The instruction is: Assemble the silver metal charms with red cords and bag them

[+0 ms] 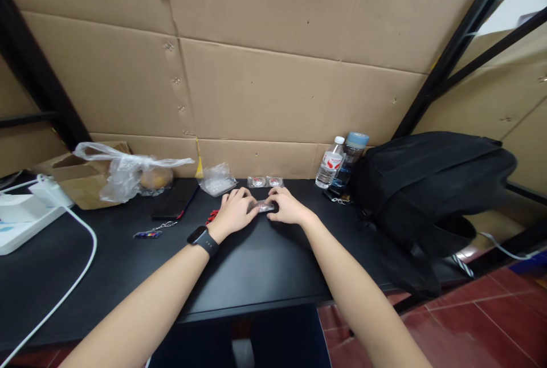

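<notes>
A small clear plastic packet (pixel 264 207) lies between my two hands, low over the black table. Its contents are too small to make out. My left hand (pixel 234 211), with a dark watch on the wrist, pinches the packet's left end. The right end is between the thumb and fingers of my right hand (pixel 288 207). Just behind them, two clear packets with round white and red pieces, a left packet (pixel 257 182) and a right packet (pixel 274 182), lie side by side. Something red (pixel 212 216) shows partly from behind my left hand.
Left on the black table (pixel 256 271) are a power strip (pixel 25 220), a cardboard box (pixel 81 185), a plastic bag (pixel 123 177), a black notebook-like item (pixel 174 200) and a keychain (pixel 149 234). A water bottle (pixel 330 163), a blue-lidded bottle (pixel 351 157) and a black backpack (pixel 427 180) stand right.
</notes>
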### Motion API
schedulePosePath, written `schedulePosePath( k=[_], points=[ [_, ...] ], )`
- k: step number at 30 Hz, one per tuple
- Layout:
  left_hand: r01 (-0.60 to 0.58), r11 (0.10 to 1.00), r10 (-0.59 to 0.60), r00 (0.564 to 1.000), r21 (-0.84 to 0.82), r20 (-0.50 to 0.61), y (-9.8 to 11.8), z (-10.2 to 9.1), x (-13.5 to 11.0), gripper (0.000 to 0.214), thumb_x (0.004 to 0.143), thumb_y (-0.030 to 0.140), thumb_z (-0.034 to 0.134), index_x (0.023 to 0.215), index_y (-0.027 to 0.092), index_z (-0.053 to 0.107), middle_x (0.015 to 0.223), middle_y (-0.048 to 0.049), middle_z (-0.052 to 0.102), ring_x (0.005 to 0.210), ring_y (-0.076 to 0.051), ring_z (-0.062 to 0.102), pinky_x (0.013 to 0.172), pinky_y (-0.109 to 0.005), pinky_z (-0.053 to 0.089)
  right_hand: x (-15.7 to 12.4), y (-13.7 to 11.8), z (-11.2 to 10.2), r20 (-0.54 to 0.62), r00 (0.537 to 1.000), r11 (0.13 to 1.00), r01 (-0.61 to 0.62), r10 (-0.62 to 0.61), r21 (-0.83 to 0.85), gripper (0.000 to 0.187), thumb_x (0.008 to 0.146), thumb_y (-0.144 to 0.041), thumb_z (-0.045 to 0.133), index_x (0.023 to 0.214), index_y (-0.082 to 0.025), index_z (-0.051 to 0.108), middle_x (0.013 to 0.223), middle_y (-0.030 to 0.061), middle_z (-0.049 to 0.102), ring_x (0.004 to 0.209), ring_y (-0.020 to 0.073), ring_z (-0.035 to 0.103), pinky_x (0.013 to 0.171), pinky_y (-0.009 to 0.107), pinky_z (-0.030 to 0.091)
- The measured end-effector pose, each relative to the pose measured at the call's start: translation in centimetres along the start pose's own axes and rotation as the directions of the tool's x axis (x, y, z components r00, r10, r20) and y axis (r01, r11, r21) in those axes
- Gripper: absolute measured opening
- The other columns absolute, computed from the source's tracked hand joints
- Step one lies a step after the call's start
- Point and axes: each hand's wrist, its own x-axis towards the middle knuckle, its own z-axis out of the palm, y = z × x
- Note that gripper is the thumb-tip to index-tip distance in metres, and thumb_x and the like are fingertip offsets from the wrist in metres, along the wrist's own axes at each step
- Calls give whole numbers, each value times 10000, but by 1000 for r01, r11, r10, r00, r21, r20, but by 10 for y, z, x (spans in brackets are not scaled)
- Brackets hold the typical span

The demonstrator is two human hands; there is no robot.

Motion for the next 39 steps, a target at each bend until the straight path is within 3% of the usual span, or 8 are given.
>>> schedulePosePath(
  k=[3, 6, 12, 18, 23, 28, 33, 39],
  points=[
    [-60, 998, 60, 998, 12, 17, 2, -2, -1, 241, 844, 393, 660, 1030, 251, 716, 1262, -87, 657, 1235, -322, 499, 961, -464, 346, 2, 1, 2, 48, 999, 1000, -18, 18, -13, 279, 803, -202, 742, 1081, -183, 745, 1167, 100, 683, 1102, 241, 616, 981, 344, 464],
    [-67, 998, 66, 997, 8, 51, 2, -4, 0, 210, 876, 252, 591, 1046, 249, 714, 1135, -80, 724, 1169, -290, 542, 937, -451, 328, 4, 0, 0, 56, 998, 1000, -29, 29, -1, 224, 891, -181, 635, 1082, -183, 753, 1101, 92, 738, 1031, 220, 668, 937, 316, 473],
    [71, 993, -68, 997, -92, 36, 0, -4, 4, 234, 965, 260, 500, 1083, 267, 701, 1062, -59, 763, 1083, -265, 622, 932, -446, 312, 2, -7, -8, -23, 999, 979, -43, 48, 200, 240, 985, -253, 516, 1034, -196, 743, 957, 60, 768, 863, 182, 702, 799, 275, 481],
    [219, 958, -213, 976, -184, 50, 1, -9, 8, 181, 938, 286, 550, 1034, 270, 703, 1013, -29, 787, 1043, -263, 681, 939, -442, 321, 5, 0, -3, -7, 993, 849, -95, 115, 520, 341, 827, -236, 700, 1155, -164, 647, 850, 29, 727, 733, 154, 675, 695, 252, 497],
    [202, 951, -185, 978, -233, 94, 0, -13, 9, 208, 940, 324, 564, 1116, 274, 664, 984, -21, 785, 1026, -263, 686, 916, -415, 339, 5, 7, -3, -4, 986, 767, -126, 165, 629, 422, 762, -217, 735, 1161, -173, 605, 774, 8, 711, 707, 159, 670, 723, 279, 511],
    [104, 978, -90, 992, -178, 88, -2, -3, 6, 322, 951, 260, 501, 1265, 289, 565, 1023, -33, 749, 1069, -259, 645, 913, -408, 329, 2, 8, -3, 12, 989, 801, -129, 151, 584, 489, 757, -195, 724, 1218, -201, 561, 733, -28, 691, 661, 143, 646, 709, 266, 502],
    [24, 993, -12, 994, -113, 113, -1, 0, 2, 455, 879, 226, 543, 1328, 284, 501, 1080, -51, 730, 1087, -274, 616, 905, -415, 326, 0, 7, -8, 29, 991, 904, -134, 134, 407, 325, 777, -161, 688, 1086, -218, 605, 729, -31, 712, 644, 134, 641, 684, 239, 470],
    [3, 1000, -2, 997, -18, 76, -5, -15, 1, 311, 873, 229, 545, 1174, 247, 621, 1104, -74, 730, 1091, -297, 600, 928, -446, 357, -2, 26, -17, -114, 946, 941, -277, 302, 196, 253, 804, -138, 619, 1035, -228, 670, 753, -15, 724, 680, 147, 648, 681, 232, 444]
  ],
)
